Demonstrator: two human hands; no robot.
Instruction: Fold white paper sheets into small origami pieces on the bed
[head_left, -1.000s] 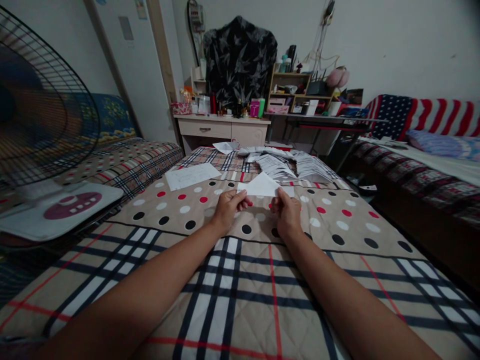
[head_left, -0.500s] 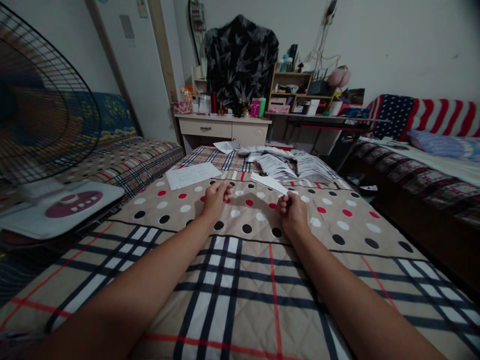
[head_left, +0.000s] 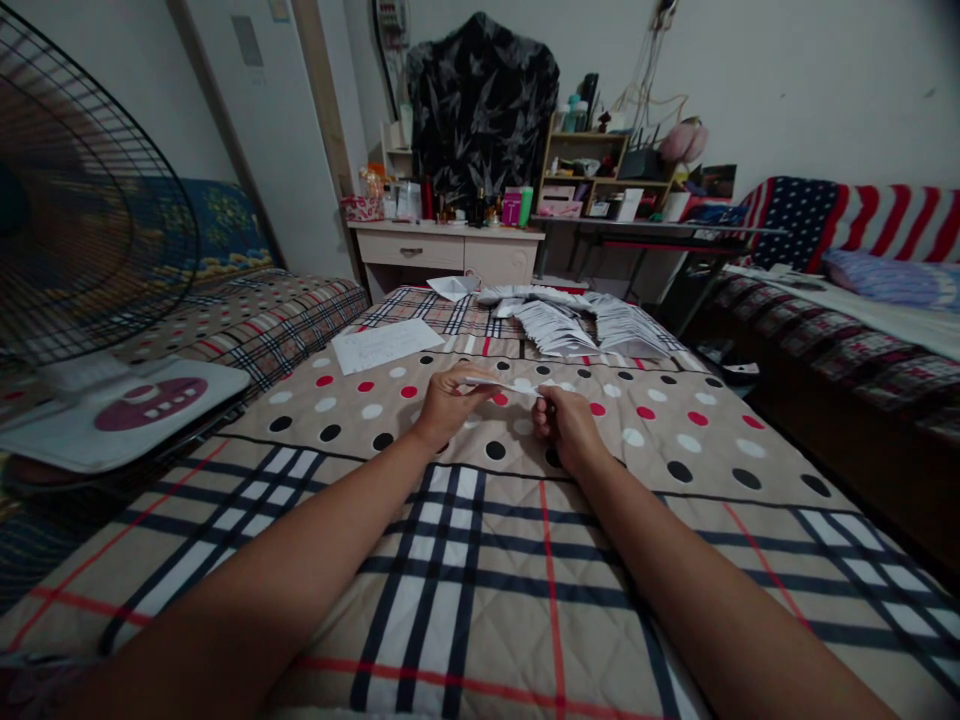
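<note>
A narrow piece of folded white paper (head_left: 504, 384) is held level just above the dotted band of the bedspread. My left hand (head_left: 450, 402) grips its left end, fingers closed on it. At its right end, my right hand (head_left: 566, 420) pinches the paper between thumb and fingers. Beyond my left hand a flat white sheet (head_left: 386, 345) with faint marks lies on the bed. Farther off are stacks of folded white papers (head_left: 559, 325) and another loose white paper (head_left: 454, 287).
The patterned bedspread (head_left: 517, 560) spreads under my arms. An electric fan (head_left: 97, 230) stands close on the left. At the back are a white drawer cabinet (head_left: 420, 250) and a cluttered desk with shelves (head_left: 589, 185). Another bed (head_left: 810, 320) is on the right.
The folded paper has come down to the left, from pointing up out of my right hand to lying between both hands. My left hand has taken hold of its left end.
</note>
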